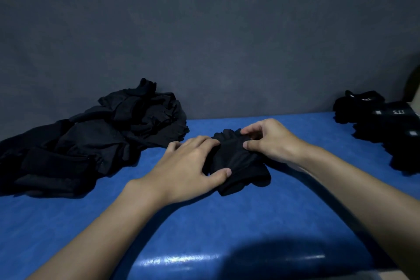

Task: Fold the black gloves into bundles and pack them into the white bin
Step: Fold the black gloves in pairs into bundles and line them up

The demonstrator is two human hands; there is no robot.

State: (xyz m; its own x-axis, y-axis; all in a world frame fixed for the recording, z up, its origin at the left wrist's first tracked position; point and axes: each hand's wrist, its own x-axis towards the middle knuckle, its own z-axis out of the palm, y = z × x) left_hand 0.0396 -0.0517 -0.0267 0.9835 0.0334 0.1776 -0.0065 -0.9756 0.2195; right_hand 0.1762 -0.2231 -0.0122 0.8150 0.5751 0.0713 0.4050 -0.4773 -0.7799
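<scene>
A black glove (241, 163) lies bunched on the blue table (204, 223) in the middle of the view. My left hand (188, 168) lies over its left side, fingers spread on the fabric and the thumb pressing its near edge. My right hand (270, 141) pinches the glove's far right part between thumb and curled fingers. A loose heap of black gloves (95, 141) sits at the left against the wall. The white bin is not in view.
Several black gloves with small white labels (391, 125) are stacked at the right edge of the table. A dark grey wall (204, 41) closes the far side. A pale object (414, 88) shows at the far right edge.
</scene>
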